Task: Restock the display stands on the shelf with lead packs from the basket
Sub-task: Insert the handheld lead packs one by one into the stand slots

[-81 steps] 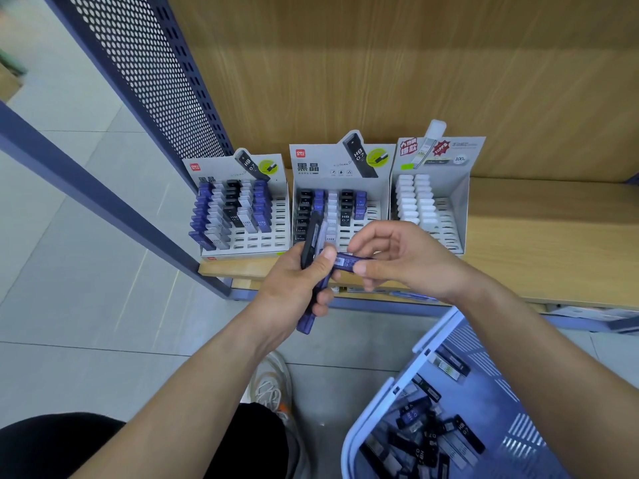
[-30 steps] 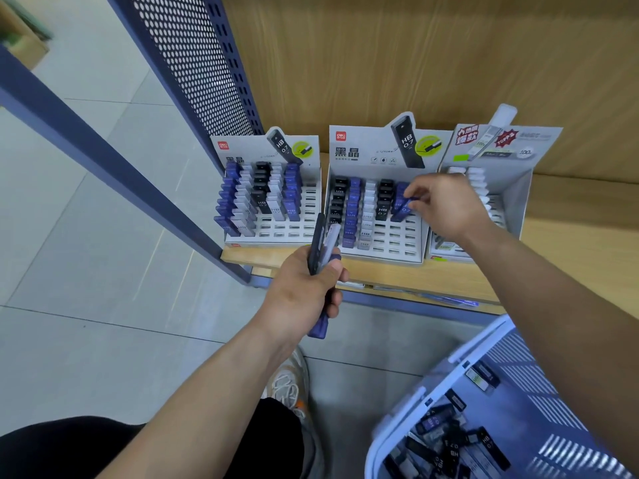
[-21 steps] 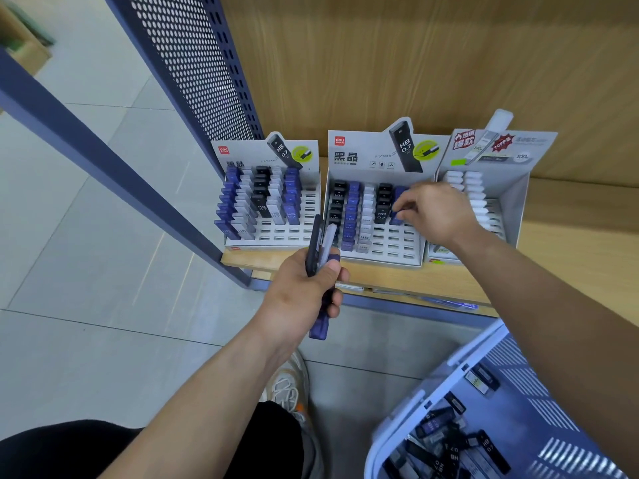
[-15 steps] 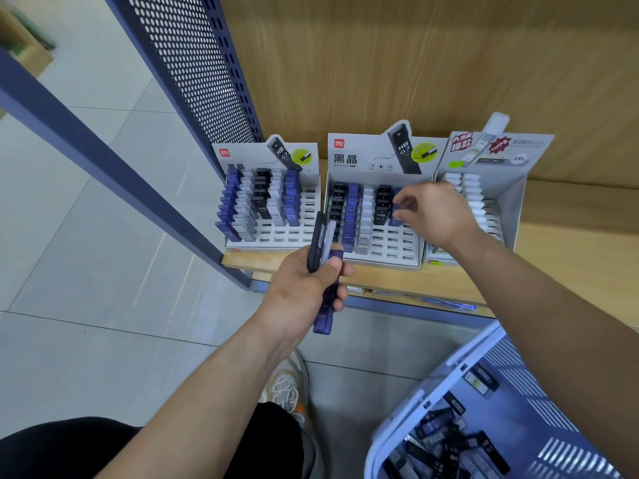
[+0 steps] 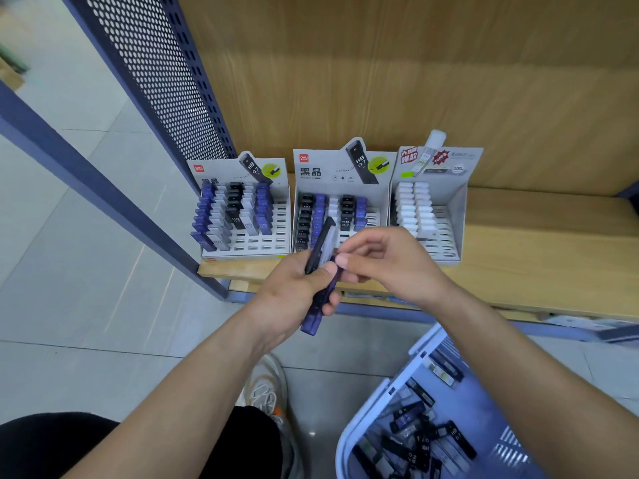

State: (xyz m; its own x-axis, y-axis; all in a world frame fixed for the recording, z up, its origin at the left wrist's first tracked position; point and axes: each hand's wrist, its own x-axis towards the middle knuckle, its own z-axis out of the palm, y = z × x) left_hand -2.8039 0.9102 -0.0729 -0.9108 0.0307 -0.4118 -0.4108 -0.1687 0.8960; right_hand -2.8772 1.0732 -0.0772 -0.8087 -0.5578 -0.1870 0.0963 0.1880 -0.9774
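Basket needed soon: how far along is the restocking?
Partly done: three grey cardboard display stands have filled back rows, empty front slots. The left hand grips a bundle of lead packs; the right hand pinches a blue pack from it. More lie in the blue plastic basket.

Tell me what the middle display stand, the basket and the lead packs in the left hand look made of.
The middle display stand looks like matte printed cardboard: folded panels, die-cut header. The basket seems moulded light-blue plastic with slotted walls. The lead packs in the left hand appear hard plastic, black and translucent purple.
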